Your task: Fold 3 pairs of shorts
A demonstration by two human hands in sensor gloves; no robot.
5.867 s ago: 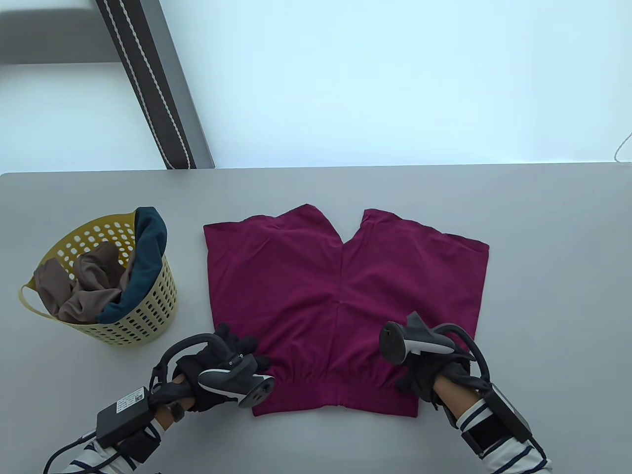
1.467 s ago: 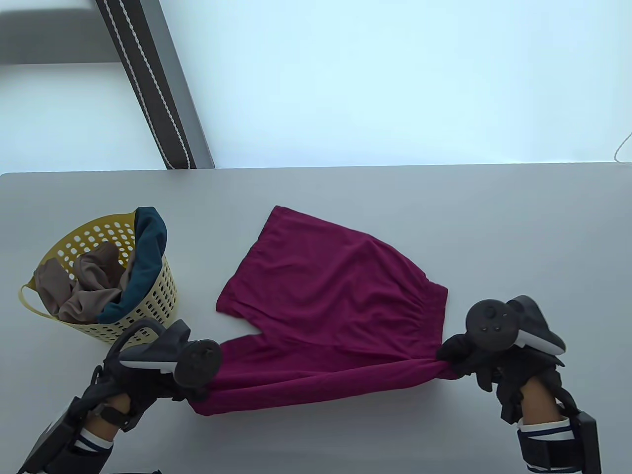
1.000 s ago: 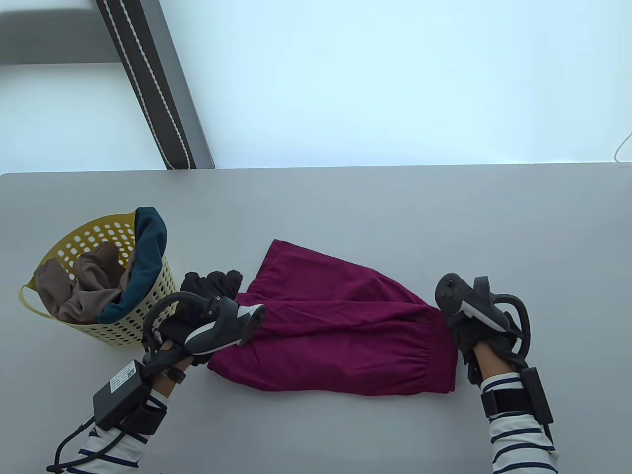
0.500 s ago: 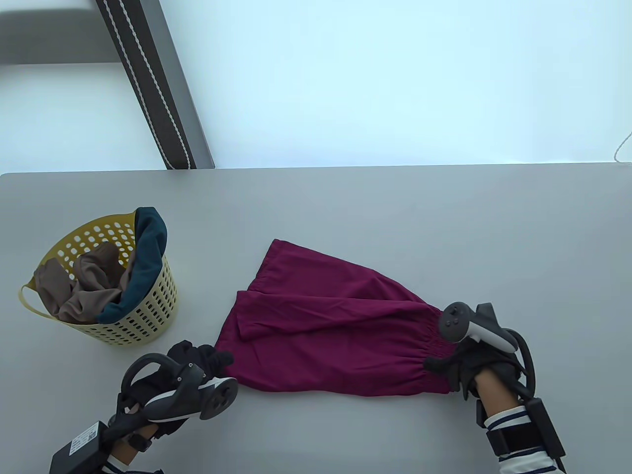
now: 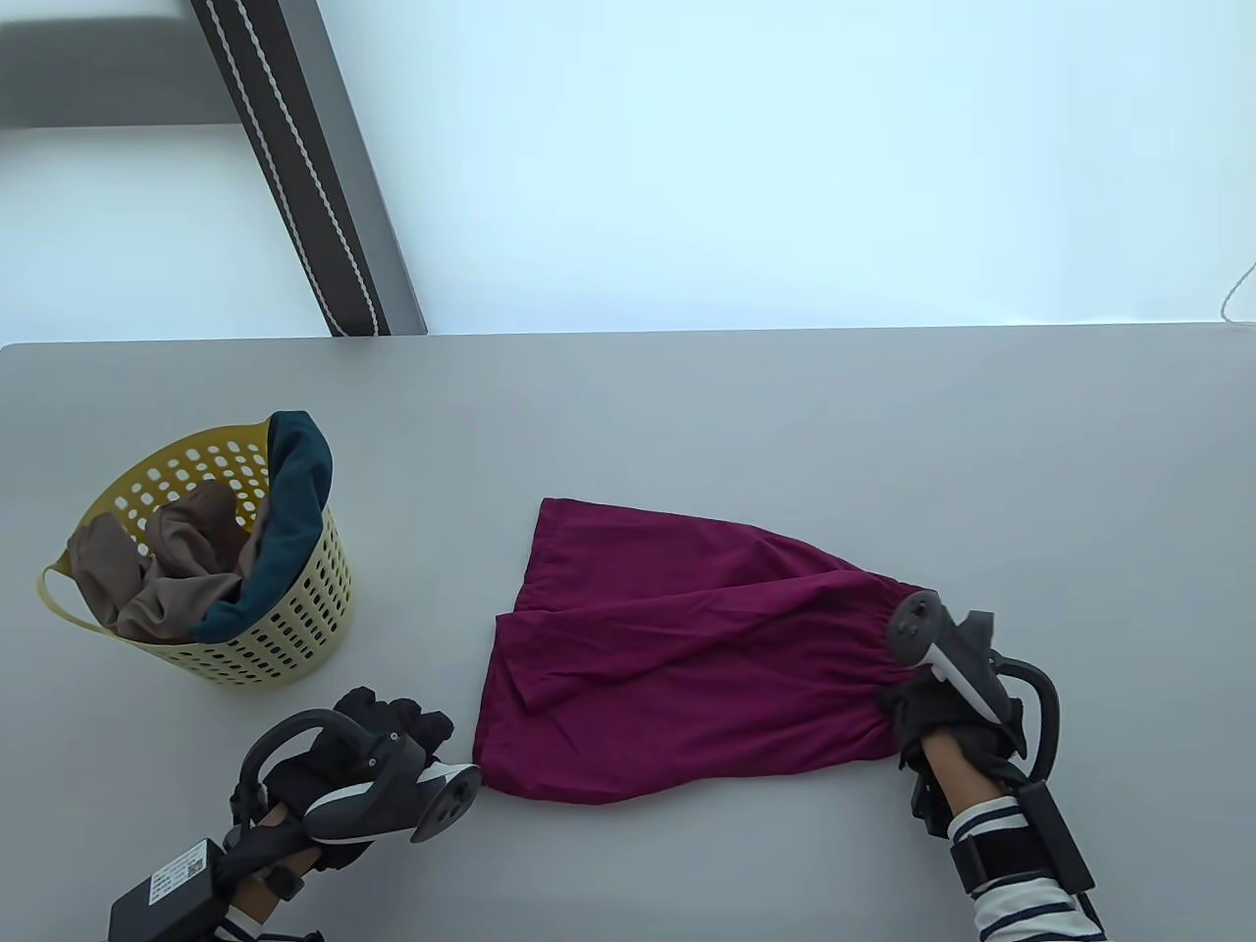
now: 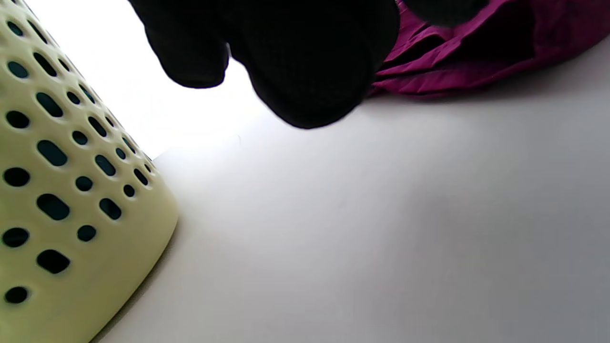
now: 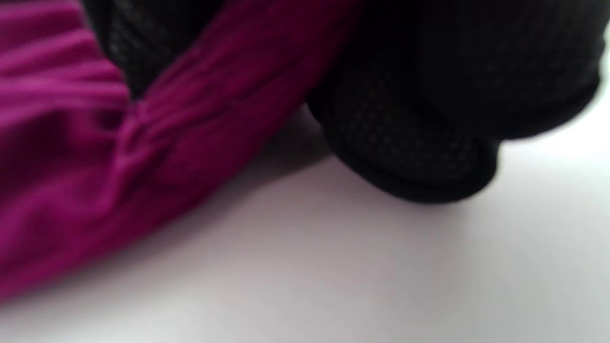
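The right hand (image 5: 947, 711) grips the shorts' (image 5: 687, 657) waistband on the tabletop (image 5: 687, 412); the left hand (image 5: 363, 741) hangs loose beside them, holding nothing.

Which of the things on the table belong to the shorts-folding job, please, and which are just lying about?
Job: magenta shorts, gripped at the waistband by the right hand; left hand; brown garment and teal garment in the yellow basket.
Lying about: white cord.

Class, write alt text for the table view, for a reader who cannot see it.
Magenta shorts, folded in half lengthwise, lie on a grey table; the gloved right hand grips their waistband end, while the left hand hovers just off the leg end. A yellow basket at left holds brown and teal clothes.
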